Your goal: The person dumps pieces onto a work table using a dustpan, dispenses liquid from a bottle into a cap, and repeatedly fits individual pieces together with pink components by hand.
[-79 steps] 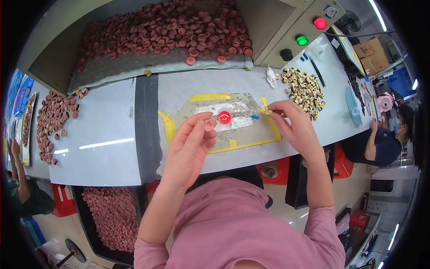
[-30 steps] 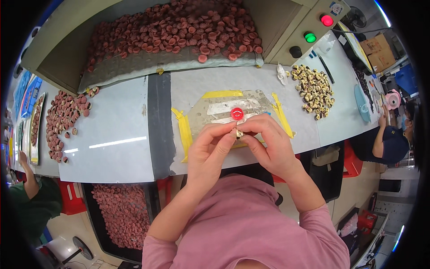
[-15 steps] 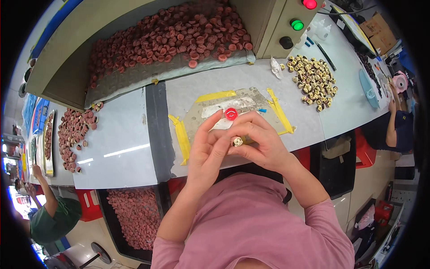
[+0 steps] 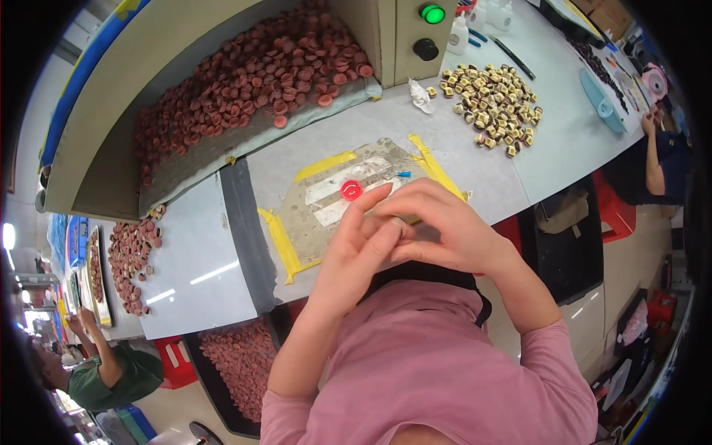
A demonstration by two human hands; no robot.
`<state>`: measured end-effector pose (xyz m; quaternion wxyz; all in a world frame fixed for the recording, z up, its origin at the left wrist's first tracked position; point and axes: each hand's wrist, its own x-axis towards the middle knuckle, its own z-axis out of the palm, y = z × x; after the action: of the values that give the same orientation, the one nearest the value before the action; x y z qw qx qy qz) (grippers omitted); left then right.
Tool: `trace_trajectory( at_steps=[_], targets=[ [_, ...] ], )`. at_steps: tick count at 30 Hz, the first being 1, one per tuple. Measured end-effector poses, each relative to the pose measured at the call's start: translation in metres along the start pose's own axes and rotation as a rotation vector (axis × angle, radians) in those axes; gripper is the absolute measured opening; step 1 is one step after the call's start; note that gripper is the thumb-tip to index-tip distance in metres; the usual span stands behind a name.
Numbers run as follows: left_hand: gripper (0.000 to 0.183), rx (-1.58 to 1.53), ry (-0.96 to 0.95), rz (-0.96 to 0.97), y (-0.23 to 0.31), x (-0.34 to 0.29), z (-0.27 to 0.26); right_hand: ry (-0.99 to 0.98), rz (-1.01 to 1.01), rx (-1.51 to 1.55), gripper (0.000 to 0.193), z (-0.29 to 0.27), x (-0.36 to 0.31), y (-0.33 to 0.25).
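My left hand (image 4: 359, 248) and my right hand (image 4: 447, 226) meet above the front edge of the table, fingers curled and fingertips together. Between them they pinch a small cream-and-dark piece, now almost wholly hidden by the fingers. Just beyond my left fingertips a round red dish (image 4: 351, 190) with glossy white marks rests on a worn grey board (image 4: 297, 216). A small blue tip (image 4: 403, 174) lies on the board near my right hand, beside white strips (image 4: 343, 183).
Yellow tape (image 4: 279, 241) edges the board. Behind stands a beige machine housing (image 4: 96, 159) heaped with dark red cup-shaped pieces (image 4: 259, 81). Cream-topped pieces (image 4: 493, 104) are piled at right, reddish ones (image 4: 127, 259) at left. A black bin (image 4: 200, 382) stands below. Co-workers sit at both sides.
My view has turned and shifted, so the table appears rotated. The cream face of the pinched piece, visible before, is now covered by my fingers. Both hands stay together.
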<state>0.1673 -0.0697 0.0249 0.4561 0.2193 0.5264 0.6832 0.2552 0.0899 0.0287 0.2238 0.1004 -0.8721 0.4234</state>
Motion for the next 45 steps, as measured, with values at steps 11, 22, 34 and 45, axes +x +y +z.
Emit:
trace_trajectory(
  at_steps=[11,22,34,45],
  targets=[
    [0.044,-0.133,0.062,-0.036,-0.012,0.012,0.004,0.016,0.292,0.577,0.016,0.005,-0.015,0.019],
    [0.013,1.149,0.557,0.21,0.034,-0.025,-0.082,0.128,0.283,-0.17,0.021,-0.06,-0.023,0.044],
    [0.026,1.734,0.806,0.642,0.075,-0.006,-0.201,0.035,0.256,-0.8,0.017,-0.093,0.047,0.125],
    [0.011,1.679,0.384,0.755,0.05,0.141,-0.098,0.049,0.266,-0.465,0.014,-0.065,0.021,0.046]
  ],
)
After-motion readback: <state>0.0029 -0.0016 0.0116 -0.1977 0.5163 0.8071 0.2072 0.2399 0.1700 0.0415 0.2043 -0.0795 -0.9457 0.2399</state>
